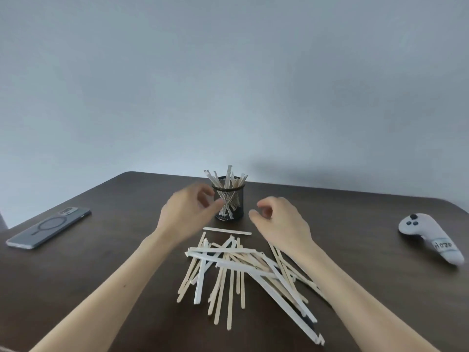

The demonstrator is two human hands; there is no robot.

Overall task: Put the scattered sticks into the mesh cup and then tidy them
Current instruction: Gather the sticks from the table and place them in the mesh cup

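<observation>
A black mesh cup (229, 203) stands upright in the middle of the dark table, with several pale sticks (229, 177) poking out of its top. In front of it lies a loose pile of scattered sticks (243, 273), wooden and white, crossing each other. One single stick (227, 231) lies flat between the pile and the cup. My left hand (187, 212) hovers just left of the cup, fingers curled and apart, holding nothing. My right hand (281, 219) hovers just right of the cup, fingers loosely curled, also with nothing in it.
A phone (48, 227) lies face down at the table's left side. A white controller (429, 240) with a label rests at the far right. The table's (101, 262) back edge runs just behind the cup, with a plain wall beyond.
</observation>
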